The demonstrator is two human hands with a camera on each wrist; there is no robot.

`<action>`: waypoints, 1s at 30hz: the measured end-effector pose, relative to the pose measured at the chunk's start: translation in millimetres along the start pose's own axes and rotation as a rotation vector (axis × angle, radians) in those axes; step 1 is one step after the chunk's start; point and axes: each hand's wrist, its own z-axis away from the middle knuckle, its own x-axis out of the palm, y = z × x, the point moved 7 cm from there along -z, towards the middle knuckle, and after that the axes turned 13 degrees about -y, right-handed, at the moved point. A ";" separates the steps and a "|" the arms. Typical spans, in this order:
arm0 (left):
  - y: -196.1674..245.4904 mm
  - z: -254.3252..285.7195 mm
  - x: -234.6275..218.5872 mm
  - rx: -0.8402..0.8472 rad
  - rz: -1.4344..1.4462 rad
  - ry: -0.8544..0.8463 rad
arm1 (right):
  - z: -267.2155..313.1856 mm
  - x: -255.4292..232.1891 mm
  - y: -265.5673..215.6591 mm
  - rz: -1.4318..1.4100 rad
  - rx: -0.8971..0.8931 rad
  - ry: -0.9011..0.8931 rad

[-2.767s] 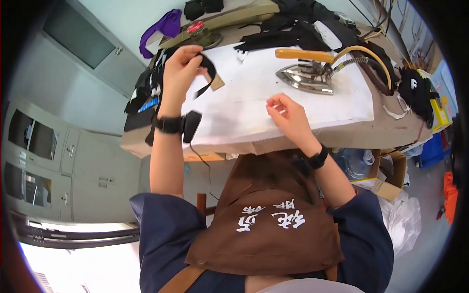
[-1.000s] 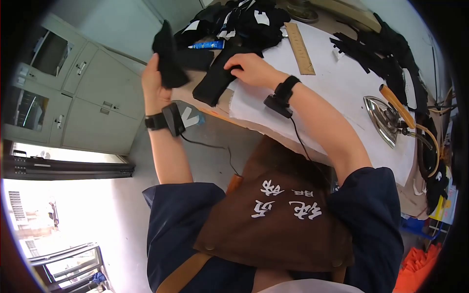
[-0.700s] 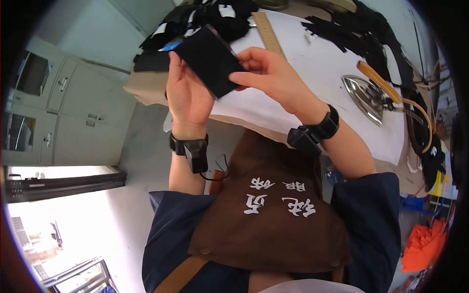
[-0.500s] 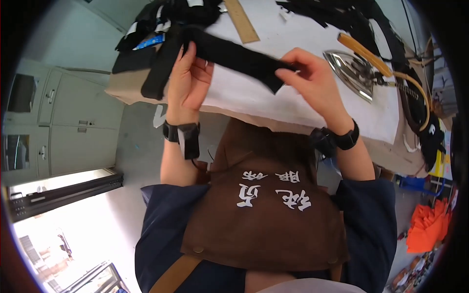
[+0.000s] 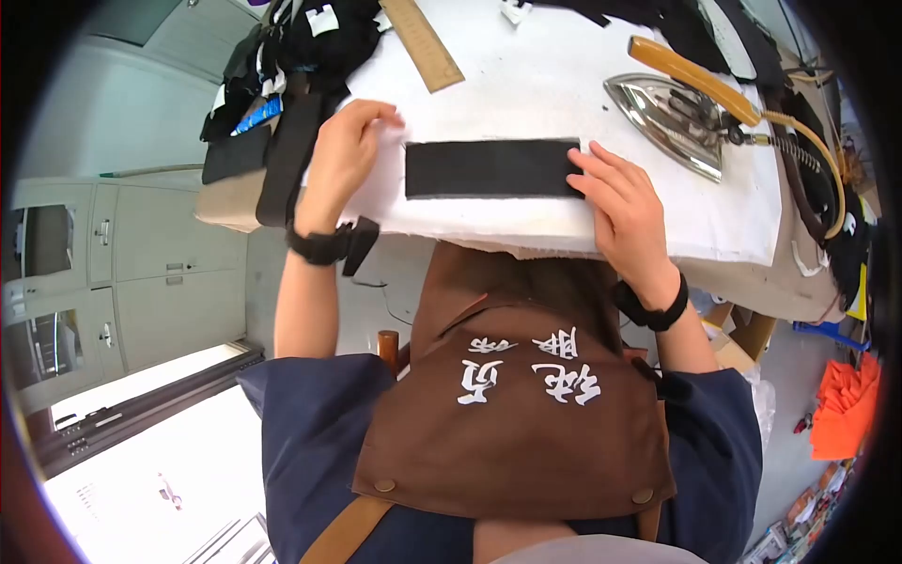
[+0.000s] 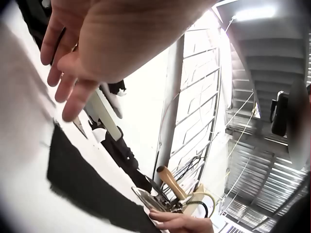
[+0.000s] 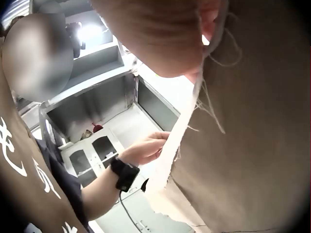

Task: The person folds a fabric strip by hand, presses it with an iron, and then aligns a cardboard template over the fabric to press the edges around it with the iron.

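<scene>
A black fabric strip (image 5: pixel 489 169) lies flat on the white pressing pad (image 5: pixel 564 75), near its front edge. My right hand (image 5: pixel 615 193) rests on the pad with straight fingers pressing the strip's right end. My left hand (image 5: pixel 346 150) hovers just left of the strip's other end, fingers relaxed and holding nothing. In the left wrist view the left hand (image 6: pixel 87 53) hangs loosely above the pad, with the strip (image 6: pixel 82 189) below it and the right hand (image 6: pixel 180 223) far off. The right wrist view shows the pad's frayed edge (image 7: pixel 180 141) and the left hand (image 7: pixel 146 148) beyond it.
A steel iron (image 5: pixel 672 108) with a wooden handle and a hose stands on the pad to the right. A wooden ruler (image 5: pixel 423 42) lies at the back. Black fabric pieces (image 5: pixel 301 38) are piled at the left end of the table. Grey cabinets (image 5: pixel 113 254) stand on the left.
Both hands held the black strip stretched in the air; now it lies flat on the pad. The left hand has let go, and the right hand presses its end.
</scene>
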 end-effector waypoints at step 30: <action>20.9 77.7 46.6 -0.290 0.912 0.265 | -31.7 18.3 42.9 -0.897 0.443 -0.215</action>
